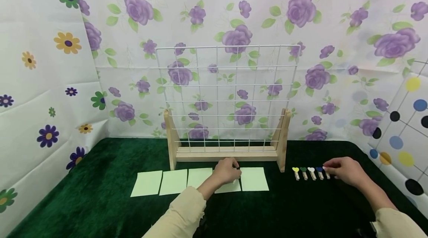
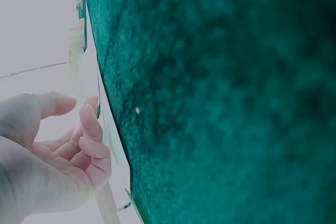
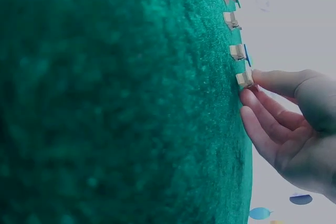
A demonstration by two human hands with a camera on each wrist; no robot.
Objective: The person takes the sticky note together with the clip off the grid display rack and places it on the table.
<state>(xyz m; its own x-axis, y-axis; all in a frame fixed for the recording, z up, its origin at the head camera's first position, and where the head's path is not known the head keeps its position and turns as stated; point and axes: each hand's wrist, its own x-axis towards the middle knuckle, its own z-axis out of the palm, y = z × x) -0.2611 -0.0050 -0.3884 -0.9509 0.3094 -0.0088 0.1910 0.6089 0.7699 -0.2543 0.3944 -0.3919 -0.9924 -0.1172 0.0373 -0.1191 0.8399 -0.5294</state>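
At the right end of a row of small wooden clothespins with heart-shaped tops, my right hand (image 1: 346, 171) pinches the last clothespin (image 3: 244, 80) between thumb and fingertips. Beside it on the left is a clothespin with a blue heart (image 1: 320, 170), followed by ones with white, green and yellow hearts. My left hand (image 1: 227, 171) is over the pale green paper sheets, covering part of the second sheet from the right (image 1: 228, 187). In the left wrist view its fingers curl loosely, the thumb stands apart from them, and nothing is between them.
Behind the row of paper sheets (image 1: 255, 179) stands a white wire grid (image 1: 227, 85) on a wooden stand (image 1: 227, 155). Dark green cloth (image 1: 83, 193) covers the table. A floral sheet (image 1: 337, 19) hangs at the back, with patterned sheets on both sides.
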